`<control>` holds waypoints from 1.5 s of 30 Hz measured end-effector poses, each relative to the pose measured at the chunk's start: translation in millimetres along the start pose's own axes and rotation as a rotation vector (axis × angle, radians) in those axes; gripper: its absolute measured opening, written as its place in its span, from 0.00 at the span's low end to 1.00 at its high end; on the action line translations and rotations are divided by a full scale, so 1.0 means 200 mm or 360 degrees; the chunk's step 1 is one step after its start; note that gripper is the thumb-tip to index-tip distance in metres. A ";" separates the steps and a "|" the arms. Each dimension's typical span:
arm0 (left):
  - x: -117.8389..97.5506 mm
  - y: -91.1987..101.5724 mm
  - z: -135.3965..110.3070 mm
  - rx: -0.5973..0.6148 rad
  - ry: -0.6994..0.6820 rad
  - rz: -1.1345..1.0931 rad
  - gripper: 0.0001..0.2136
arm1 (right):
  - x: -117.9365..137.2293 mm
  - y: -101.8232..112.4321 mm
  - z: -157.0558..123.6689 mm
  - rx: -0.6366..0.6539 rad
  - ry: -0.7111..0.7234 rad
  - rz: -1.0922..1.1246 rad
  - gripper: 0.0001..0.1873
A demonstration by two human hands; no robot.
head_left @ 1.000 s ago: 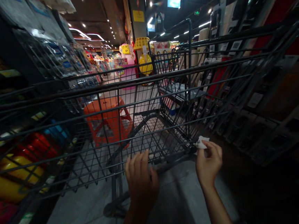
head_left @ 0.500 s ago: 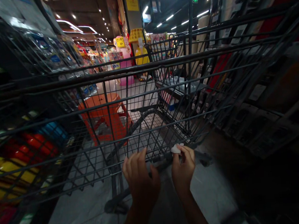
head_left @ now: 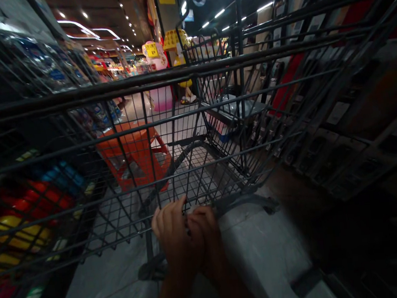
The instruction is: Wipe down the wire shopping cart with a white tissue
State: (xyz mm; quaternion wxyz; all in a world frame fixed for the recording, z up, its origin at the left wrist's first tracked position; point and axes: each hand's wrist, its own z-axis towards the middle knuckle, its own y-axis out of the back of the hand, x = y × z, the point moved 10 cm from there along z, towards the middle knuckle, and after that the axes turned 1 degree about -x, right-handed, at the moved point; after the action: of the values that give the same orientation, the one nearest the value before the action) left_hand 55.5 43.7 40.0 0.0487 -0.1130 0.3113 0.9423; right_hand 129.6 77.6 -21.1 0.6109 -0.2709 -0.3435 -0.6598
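Observation:
My left hand (head_left: 173, 232) is at the lower edge of a dark wire shopping cart (head_left: 189, 170), its fingers curved and close together. My right hand (head_left: 208, 229) is pressed up against it on the right, fingers bent over towards the left thumb. Both hands are closed, and whatever lies between them is hidden; the white crumpled scrap from the earlier frame does not show. Part of the cart's lower frame (head_left: 238, 202) passes just beyond my right fingers. Shadow darkens both wrists.
Behind the cart's wires stands an orange plastic stool (head_left: 134, 150). A second cart's basket (head_left: 208, 69) is farther back. Shelves with yellow goods (head_left: 16, 230) line the left; packaged goods hang on the right rack (head_left: 323, 149). Pale tiled floor (head_left: 105, 273) lies below.
My right hand has moved left, from apart to against my left hand. The white scrap it pinched has gone out of sight. The view has shifted slightly.

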 end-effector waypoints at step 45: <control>-0.01 -0.03 0.02 0.0154 -0.0240 0.0062 0.21 | -0.11 0.13 0.01 -0.0087 0.0185 -0.0440 0.10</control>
State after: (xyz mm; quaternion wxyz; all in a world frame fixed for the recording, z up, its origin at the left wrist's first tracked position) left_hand 56.7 50.0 40.2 0.0592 -0.0332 0.3539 0.9328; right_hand 157.1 91.0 -33.7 0.5255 -0.1990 -0.3236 -0.7613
